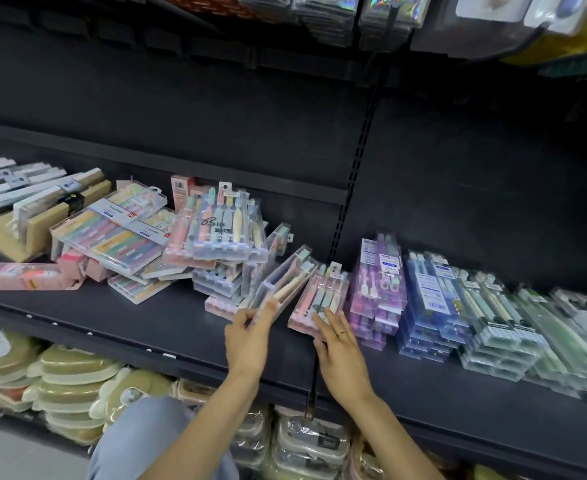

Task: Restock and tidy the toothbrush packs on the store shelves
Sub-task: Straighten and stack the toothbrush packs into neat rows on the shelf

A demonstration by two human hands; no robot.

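Note:
A messy heap of clear toothbrush packs [222,233] lies on the black shelf [129,320], left of centre. My left hand [248,341] grips the near end of one clear pack [285,282] that leans tilted against the heap. My right hand [337,344] rests with straight fingers on a pink pack [323,296] lying flat at the shelf joint. Right of it stand neat stacks: purple packs [378,289], blue packs [430,306] and green-white packs [492,323].
Flat multicolour packs [112,233] and pink boxes [25,277] lie at the left, with white and tan boxes [32,199] behind. Bagged items [70,386] fill the shelf below. Hanging goods [354,19] sit overhead. My knee in blue fabric [146,441] is at the bottom.

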